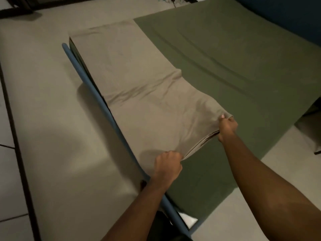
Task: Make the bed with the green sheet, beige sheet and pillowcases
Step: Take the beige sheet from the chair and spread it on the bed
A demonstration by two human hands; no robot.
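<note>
Dim room, green sheet [225, 58] flat; our left hand [167, 164] and right hand [227, 126] curl tight on the folded beige sheet [139, 94] at its near edge; we reckon it's light and limp, so grip the corners.

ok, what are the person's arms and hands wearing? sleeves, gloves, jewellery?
Nothing visible. The left hand and right hand: no gloves, rings or watch. Both forearms are bare to the frame edge, no sleeves in view. One right-hand nail looks pale pink, possibly painted.
</note>
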